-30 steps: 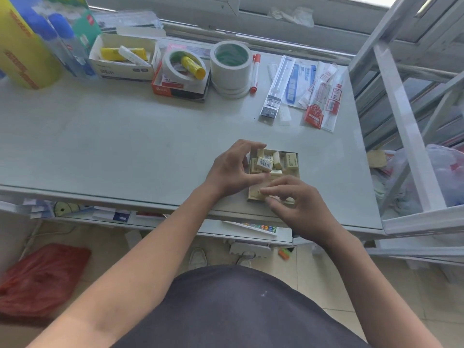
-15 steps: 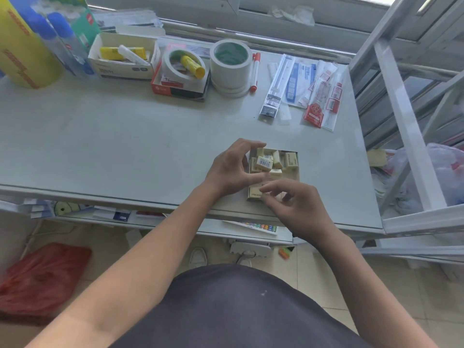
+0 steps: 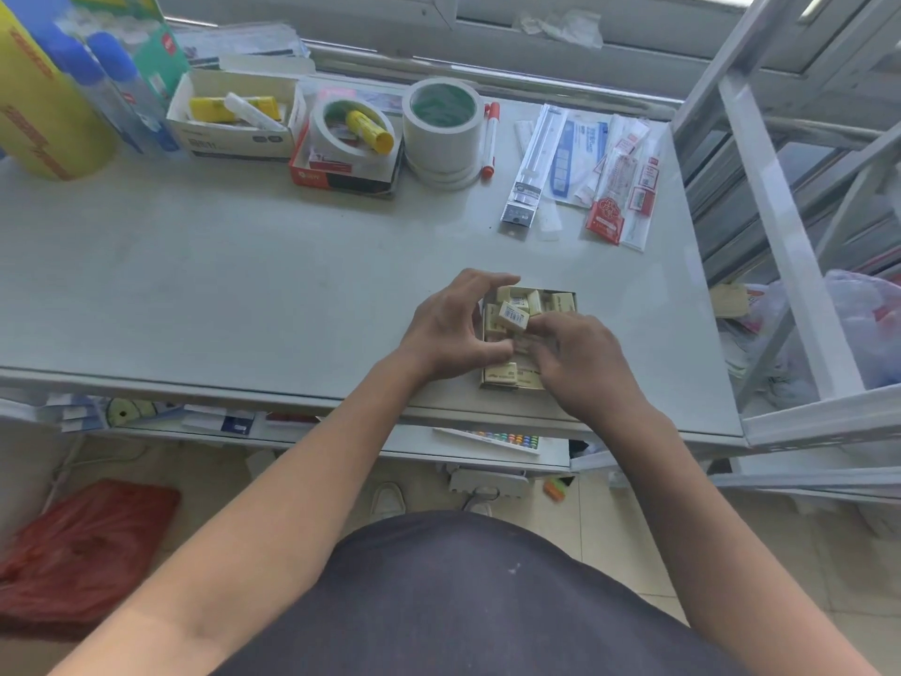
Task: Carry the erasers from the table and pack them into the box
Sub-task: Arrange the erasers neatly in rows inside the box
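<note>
A small yellowish box (image 3: 502,375) sits near the front edge of the grey table (image 3: 244,285), filled with several cream erasers (image 3: 560,302) lying at mixed angles. One eraser with a barcode label (image 3: 513,316) lies on top of the pile. My left hand (image 3: 451,329) curls around the box's left side, fingers over its far corner and thumb at its middle. My right hand (image 3: 580,363) covers the box's near right part, its fingertips pinching at an eraser next to the barcode one. The box's middle is hidden under my fingers.
At the back of the table stand tape rolls (image 3: 441,129), open boxes of glue sticks (image 3: 234,114), a red marker (image 3: 490,139) and packaged stationery (image 3: 614,187). A yellow roll (image 3: 44,109) stands far left. A white metal rack (image 3: 790,226) borders the right side.
My right hand has moved up and left from the box's near edge onto the erasers in it. My left hand has stayed at the box's left side.
</note>
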